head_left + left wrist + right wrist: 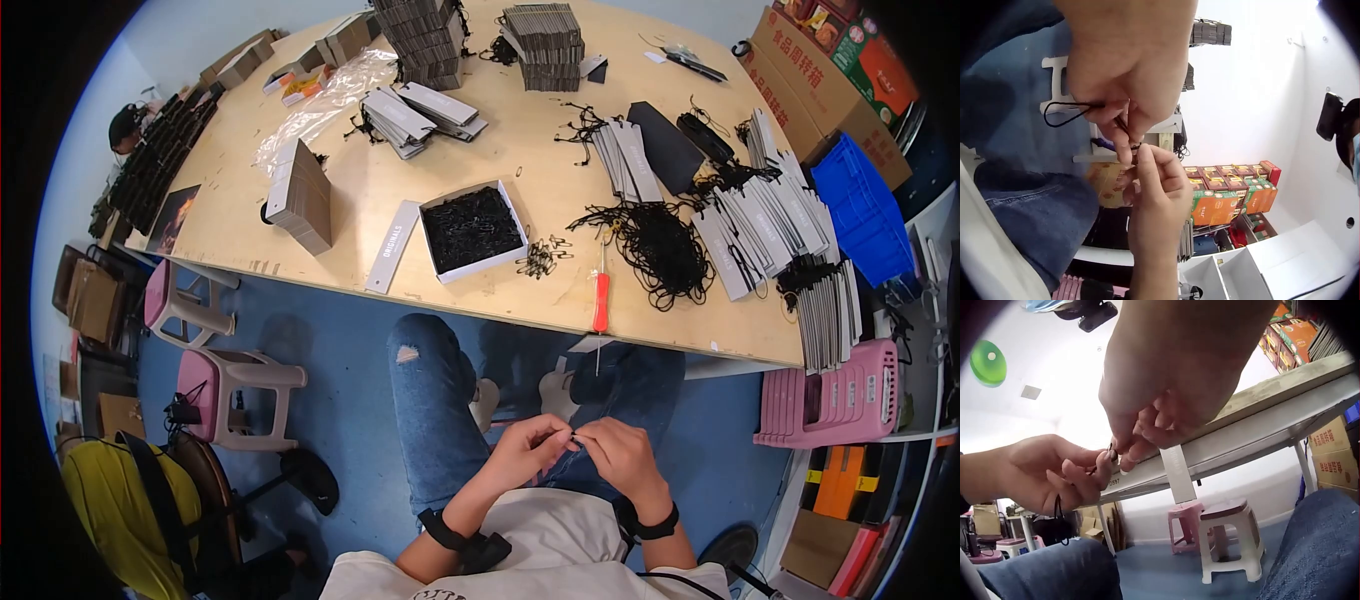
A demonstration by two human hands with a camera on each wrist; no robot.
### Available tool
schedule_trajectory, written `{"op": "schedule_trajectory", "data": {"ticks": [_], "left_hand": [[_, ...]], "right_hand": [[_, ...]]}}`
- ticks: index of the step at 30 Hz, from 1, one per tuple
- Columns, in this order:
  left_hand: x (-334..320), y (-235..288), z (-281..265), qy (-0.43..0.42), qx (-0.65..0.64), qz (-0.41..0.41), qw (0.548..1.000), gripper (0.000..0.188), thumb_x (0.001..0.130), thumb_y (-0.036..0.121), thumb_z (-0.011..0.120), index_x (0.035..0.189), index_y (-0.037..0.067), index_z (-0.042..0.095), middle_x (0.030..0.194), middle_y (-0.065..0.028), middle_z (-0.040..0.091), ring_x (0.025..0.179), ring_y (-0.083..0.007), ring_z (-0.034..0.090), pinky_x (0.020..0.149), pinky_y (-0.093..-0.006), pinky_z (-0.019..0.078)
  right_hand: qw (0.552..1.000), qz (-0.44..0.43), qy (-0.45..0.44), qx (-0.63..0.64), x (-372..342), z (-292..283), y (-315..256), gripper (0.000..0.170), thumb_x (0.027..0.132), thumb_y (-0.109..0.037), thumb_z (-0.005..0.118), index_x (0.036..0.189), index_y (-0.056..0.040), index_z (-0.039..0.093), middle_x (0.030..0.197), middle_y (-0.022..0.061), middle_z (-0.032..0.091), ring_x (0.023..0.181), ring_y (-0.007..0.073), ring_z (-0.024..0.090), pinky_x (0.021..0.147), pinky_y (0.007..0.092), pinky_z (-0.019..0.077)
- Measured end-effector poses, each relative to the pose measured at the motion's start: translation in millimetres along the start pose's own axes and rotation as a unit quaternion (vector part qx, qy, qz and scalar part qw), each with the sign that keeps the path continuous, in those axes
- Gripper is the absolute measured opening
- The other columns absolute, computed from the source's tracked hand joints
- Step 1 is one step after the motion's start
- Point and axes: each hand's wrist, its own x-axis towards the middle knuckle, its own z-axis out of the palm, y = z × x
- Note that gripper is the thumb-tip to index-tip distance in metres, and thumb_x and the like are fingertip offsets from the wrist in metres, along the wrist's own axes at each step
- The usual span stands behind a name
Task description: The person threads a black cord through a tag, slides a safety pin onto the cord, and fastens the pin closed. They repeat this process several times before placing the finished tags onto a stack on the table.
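In the head view both hands meet above the lap, in front of the table edge. My left hand (pixel 530 450) grips a thin black cord (pixel 1063 119), whose loop sticks out beside its fingers in the left wrist view. My right hand (pixel 622 455) pinches a small dark piece at the cord's end, fingertips right against those of the left. Fingers largely hide that piece, so I cannot tell its kind. On the table nearby lie a white box of black clips (pixel 473 232), a small heap of loose clips (pixel 543 257) and a tangle of black cords (pixel 665 255).
A red-handled tool (pixel 601 303) lies at the table's front edge. A grey printed tag (pixel 392 247) is left of the box. Corded tags (pixel 765 225) are piled at the right, with tag stacks (pixel 543 47) at the back. A pink basket (pixel 830 395) and stools (pixel 245 395) flank the legs.
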Motion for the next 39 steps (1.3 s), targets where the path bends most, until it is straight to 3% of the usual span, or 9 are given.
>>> {"op": "schedule_trajectory", "data": {"ticks": [5, 11, 13, 17, 19, 22, 25, 31, 39], "left_hand": [[1, -10, 0, -0.018, -0.016, -0.016, 1.000, 0.014, 0.100, 0.015, 0.053, 0.103, 0.002, 0.057, 0.091, 0.0005, 0.062, 0.082, -0.0036, 0.056, 0.070, -0.0206, 0.0466], [4, -13, 1, -0.032, -0.013, 0.061, 0.998, 0.013, 0.100, 0.017, 0.051, 0.103, 0.005, 0.054, 0.089, -0.0002, 0.067, 0.064, -0.0006, 0.048, 0.052, -0.0172, 0.0407], [3, -11, -3, -0.051, -0.006, -0.018, 0.999, 0.014, 0.100, 0.013, 0.052, 0.104, 0.000, 0.055, 0.095, -0.0045, 0.064, 0.089, -0.0088, 0.060, 0.081, -0.0249, 0.0474], [4, -14, -6, -0.073, -0.007, -0.023, 0.997, 0.014, 0.100, 0.012, 0.052, 0.104, -0.001, 0.055, 0.094, -0.0047, 0.064, 0.090, -0.0090, 0.060, 0.081, -0.0250, 0.0475], [5, -18, -6, -0.072, -0.020, 0.026, 0.997, 0.013, 0.099, 0.016, 0.053, 0.103, 0.004, 0.054, 0.088, 0.0000, 0.066, 0.062, -0.0001, 0.049, 0.050, -0.0174, 0.0391], [4, -16, -7, -0.072, -0.006, 0.047, 0.996, 0.013, 0.099, 0.016, 0.052, 0.104, 0.004, 0.054, 0.089, -0.0006, 0.066, 0.065, -0.0004, 0.051, 0.053, -0.0171, 0.0398], [3, -8, -8, -0.095, -0.010, 0.037, 0.995, 0.013, 0.100, 0.012, 0.051, 0.103, 0.000, 0.055, 0.094, -0.0050, 0.064, 0.089, -0.0098, 0.061, 0.081, -0.0254, 0.0480], [4, -13, -6, -0.080, -0.064, 0.047, 0.994, 0.012, 0.100, 0.014, 0.051, 0.104, 0.003, 0.055, 0.088, -0.0006, 0.064, 0.072, -0.0019, 0.049, 0.064, -0.0188, 0.0410], [4, -17, -6, -0.063, -0.058, 0.065, 0.994, 0.013, 0.100, 0.016, 0.053, 0.104, 0.003, 0.055, 0.089, -0.0006, 0.064, 0.072, -0.0016, 0.048, 0.064, -0.0183, 0.0405]], "right_hand": [[0.992, 0.076, -0.061, 0.083, 5, -7, -2, 0.006, 0.088, -0.008, 0.061, 0.085, -0.0032, 0.059, 0.076, 0.0112, 0.062, 0.067, 0.0292, 0.062, 0.058, 0.0360, 0.0488], [0.981, 0.126, -0.095, 0.112, 7, -11, -2, 0.006, 0.089, -0.010, 0.061, 0.089, -0.0039, 0.058, 0.076, 0.0123, 0.062, 0.068, 0.0314, 0.062, 0.059, 0.0365, 0.0486], [0.977, 0.138, -0.103, 0.128, 7, -11, -2, 0.007, 0.089, -0.010, 0.061, 0.089, -0.0036, 0.058, 0.078, 0.0129, 0.063, 0.068, 0.0320, 0.062, 0.060, 0.0364, 0.0487], [0.975, 0.130, -0.107, 0.144, 4, -13, 1, 0.008, 0.089, -0.010, 0.061, 0.091, -0.0026, 0.058, 0.080, 0.0133, 0.064, 0.067, 0.0300, 0.062, 0.060, 0.0345, 0.0484], [0.948, 0.204, -0.157, 0.186, 5, -17, -3, 0.008, 0.091, -0.009, 0.060, 0.092, -0.0012, 0.059, 0.079, 0.0128, 0.063, 0.066, 0.0243, 0.061, 0.060, 0.0319, 0.0471], [0.929, 0.245, -0.152, 0.232, 5, -17, -5, 0.009, 0.092, -0.009, 0.059, 0.093, -0.0002, 0.058, 0.078, 0.0119, 0.063, 0.066, 0.0189, 0.059, 0.060, 0.0301, 0.0458], [0.931, 0.231, -0.150, 0.239, 4, -17, -4, 0.010, 0.093, -0.009, 0.059, 0.094, 0.0002, 0.058, 0.078, 0.0116, 0.063, 0.067, 0.0174, 0.058, 0.062, 0.0297, 0.0458], [0.932, 0.238, -0.135, 0.236, 4, -18, -6, 0.009, 0.092, -0.008, 0.060, 0.095, 0.0006, 0.059, 0.082, 0.0120, 0.065, 0.069, 0.0192, 0.060, 0.064, 0.0290, 0.0470], [0.961, 0.175, -0.078, 0.200, 2, -11, -5, 0.007, 0.087, -0.003, 0.063, 0.093, 0.0007, 0.062, 0.084, 0.0123, 0.066, 0.073, 0.0249, 0.065, 0.065, 0.0314, 0.0495]]}}
